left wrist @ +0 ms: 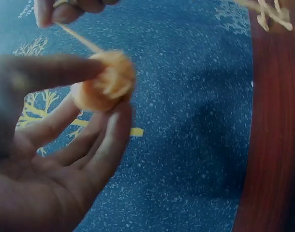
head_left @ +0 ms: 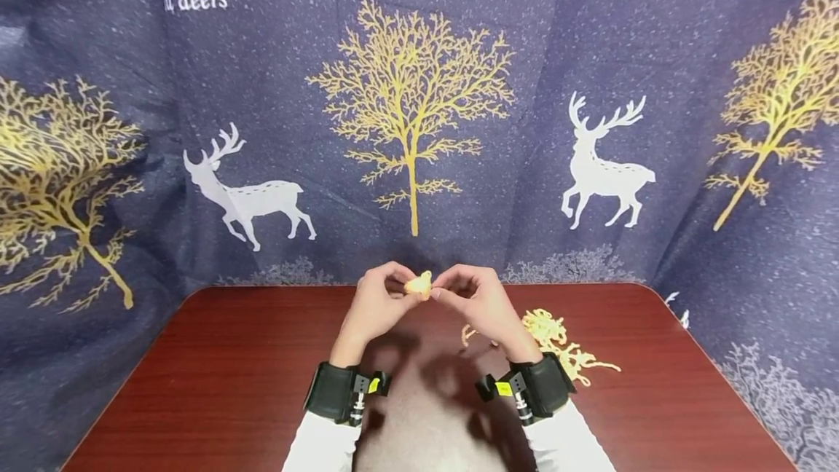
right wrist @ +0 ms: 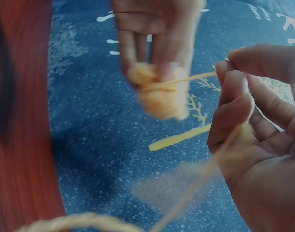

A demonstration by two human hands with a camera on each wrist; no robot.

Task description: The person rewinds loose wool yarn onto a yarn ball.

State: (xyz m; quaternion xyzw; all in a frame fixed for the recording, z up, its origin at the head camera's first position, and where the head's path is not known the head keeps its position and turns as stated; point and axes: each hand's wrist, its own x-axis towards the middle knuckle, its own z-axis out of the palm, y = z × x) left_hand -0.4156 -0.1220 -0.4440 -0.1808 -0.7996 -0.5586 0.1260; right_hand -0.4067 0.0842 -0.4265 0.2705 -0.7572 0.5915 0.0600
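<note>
Above the far part of the table, my left hand [head_left: 379, 302] pinches a small ball of yellow yarn [left wrist: 111, 82] between thumb and fingers. Strands wrap around the ball, as the right wrist view shows. My right hand [right wrist: 261, 116] grips the yarn strand [right wrist: 201, 76] between thumb and curled fingers, a short way from the ball. That strand runs taut from ball to hand, and its loose end trails down past the palm. A loose heap of yellow yarn [head_left: 547, 328] lies on the table beside and partly behind my right forearm.
The red-brown wooden table [head_left: 249, 355] ends just beneath the hands at its far edge. Behind it hangs a dark blue cloth [head_left: 446, 253] printed with trees and deer. Both wrists wear black straps [head_left: 333, 392] with small cameras.
</note>
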